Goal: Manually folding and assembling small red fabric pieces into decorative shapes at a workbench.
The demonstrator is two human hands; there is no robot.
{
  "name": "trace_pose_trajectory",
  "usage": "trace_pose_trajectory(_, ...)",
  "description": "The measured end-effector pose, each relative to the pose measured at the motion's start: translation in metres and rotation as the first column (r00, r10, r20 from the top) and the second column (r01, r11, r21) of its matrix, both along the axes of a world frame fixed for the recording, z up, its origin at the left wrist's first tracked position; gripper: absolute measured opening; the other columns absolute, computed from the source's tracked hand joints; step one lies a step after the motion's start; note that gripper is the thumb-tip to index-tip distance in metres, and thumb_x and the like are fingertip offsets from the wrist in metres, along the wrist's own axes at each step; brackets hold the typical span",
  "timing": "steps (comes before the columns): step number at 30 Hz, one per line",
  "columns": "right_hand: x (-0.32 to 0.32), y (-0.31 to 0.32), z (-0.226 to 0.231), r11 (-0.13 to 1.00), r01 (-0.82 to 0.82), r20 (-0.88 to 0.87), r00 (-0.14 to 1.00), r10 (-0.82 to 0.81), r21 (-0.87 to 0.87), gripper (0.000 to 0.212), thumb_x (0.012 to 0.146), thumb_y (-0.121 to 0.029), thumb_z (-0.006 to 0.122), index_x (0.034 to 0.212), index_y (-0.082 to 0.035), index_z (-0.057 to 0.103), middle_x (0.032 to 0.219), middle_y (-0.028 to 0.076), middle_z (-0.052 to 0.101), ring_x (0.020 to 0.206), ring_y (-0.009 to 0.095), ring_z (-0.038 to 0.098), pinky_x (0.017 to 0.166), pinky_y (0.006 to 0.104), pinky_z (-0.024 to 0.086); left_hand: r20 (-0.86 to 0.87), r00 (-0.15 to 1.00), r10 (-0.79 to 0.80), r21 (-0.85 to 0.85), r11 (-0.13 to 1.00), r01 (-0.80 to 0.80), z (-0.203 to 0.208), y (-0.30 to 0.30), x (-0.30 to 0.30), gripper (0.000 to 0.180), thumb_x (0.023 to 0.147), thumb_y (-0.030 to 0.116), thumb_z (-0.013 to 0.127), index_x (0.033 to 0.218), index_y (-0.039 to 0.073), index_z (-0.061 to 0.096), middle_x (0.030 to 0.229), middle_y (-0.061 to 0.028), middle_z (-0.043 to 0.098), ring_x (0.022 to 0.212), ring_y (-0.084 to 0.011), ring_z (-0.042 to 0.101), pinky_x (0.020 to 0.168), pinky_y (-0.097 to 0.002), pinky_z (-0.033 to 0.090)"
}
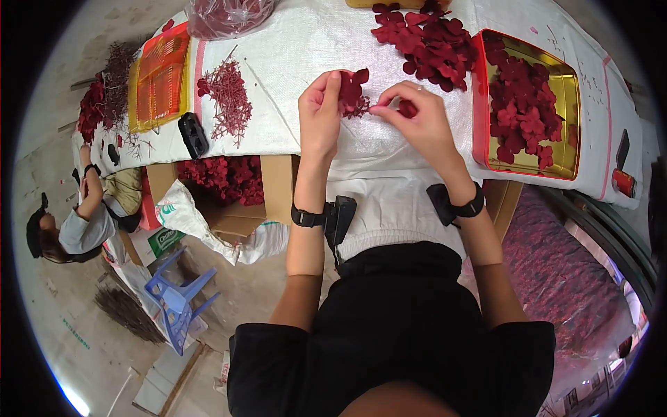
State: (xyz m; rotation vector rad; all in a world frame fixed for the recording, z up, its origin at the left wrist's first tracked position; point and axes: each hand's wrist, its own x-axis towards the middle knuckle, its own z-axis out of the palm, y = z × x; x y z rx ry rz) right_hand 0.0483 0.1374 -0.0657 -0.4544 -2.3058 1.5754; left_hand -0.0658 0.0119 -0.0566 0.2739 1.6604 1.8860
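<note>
White-covered table [313,42]: both hands pinch a red flower cluster [353,94] (left hand [319,111], right hand [417,115]), loose petals [431,42] beyond.

A white woven cloth [306,42] covers the table. At its far middle lies a loose heap of dark red fabric petals [427,38]. To the right sits a rectangular gold tin tray with a red rim [573,97], holding more petals. On the left lie a bundle of red plastic stems [229,94], a small black device [193,134] and a flat orange-and-yellow mesh tray [161,80]. A clear plastic bag of red pieces [222,15] rests at the far left. Below, a blue plastic stool [177,295] stands on the floor near a seated person [83,222].
</note>
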Motion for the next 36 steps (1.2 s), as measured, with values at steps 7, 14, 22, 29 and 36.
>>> trace_pose_trajectory(7, 0.009, 0.007, 0.038, 0.809, 0.005, -0.123, 0.988, -0.095, -0.587, 0.014, 0.077, -0.009, 0.072, 0.082, -0.001, 0.061, 0.092, 0.0, 0.059, 0.06, 0.001, 0.046, 0.051, 0.0163, 0.034, -0.073, 0.983, -0.169, 0.089, 0.981, 0.175, 0.035, 0.007, 0.021, 0.034, 0.098, 0.027, 0.043, 0.104, -0.003, 0.059, 0.088, -0.007, 0.064, 0.07, -0.0084, 0.056, 0.062, -0.0211, 0.044)
trace_pose_trajectory(14, 0.016, 0.01, 0.044, 0.895, 0.013, -0.188, 0.976, -0.108, -0.446, 0.012, 0.077, -0.006, 0.072, 0.081, -0.001, 0.062, 0.093, -0.001, 0.057, 0.057, 0.001, 0.046, 0.048, 0.0153, 0.034, -0.066, 0.986, -0.151, 0.095, 0.983, 0.157, 0.057, 0.012, 0.038, 0.018, 0.092, 0.01, 0.054, 0.1, -0.005, 0.058, 0.086, -0.0065, 0.063, 0.075, -0.0084, 0.06, 0.067, -0.0201, 0.049)
trace_pose_trajectory(22, 0.026, 0.013, 0.053, 0.913, 0.017, -0.224, 0.967, -0.118, -0.407, 0.011, 0.077, -0.003, 0.071, 0.079, 0.0, 0.06, 0.09, 0.001, 0.057, 0.055, 0.001, 0.045, 0.046, 0.0158, 0.032, -0.001, 0.991, -0.134, 0.1, 0.986, 0.134, 0.064, 0.01, 0.039, 0.02, 0.084, -0.002, 0.063, 0.102, -0.006, 0.058, 0.092, -0.007, 0.064, 0.081, -0.0081, 0.061, 0.072, -0.0181, 0.05)
trace_pose_trajectory(29, 0.03, 0.005, 0.061, 0.892, 0.032, -0.245, 0.957, -0.158, -0.451, 0.013, 0.076, -0.001, 0.071, 0.075, -0.001, 0.058, 0.085, 0.001, 0.054, 0.055, 0.001, 0.045, 0.047, 0.0161, 0.032, -0.003, 0.985, -0.175, 0.105, 0.979, 0.174, 0.069, 0.01, 0.043, 0.019, 0.084, -0.002, 0.062, 0.102, -0.005, 0.059, 0.094, -0.0073, 0.063, 0.083, -0.0084, 0.061, 0.073, -0.0187, 0.05)
trace_pose_trajectory(36, 0.031, 0.006, 0.066, 0.937, 0.044, -0.301, 0.941, -0.156, -0.348, 0.014, 0.074, 0.0, 0.072, 0.075, -0.001, 0.058, 0.081, 0.0, 0.053, 0.063, 0.003, 0.047, 0.055, 0.0167, 0.035, -0.05, 0.986, -0.159, 0.127, 0.978, 0.165, 0.076, 0.01, 0.048, 0.017, 0.084, -0.003, 0.061, 0.101, -0.005, 0.059, 0.094, -0.0074, 0.064, 0.084, -0.0095, 0.061, 0.074, -0.0199, 0.05)
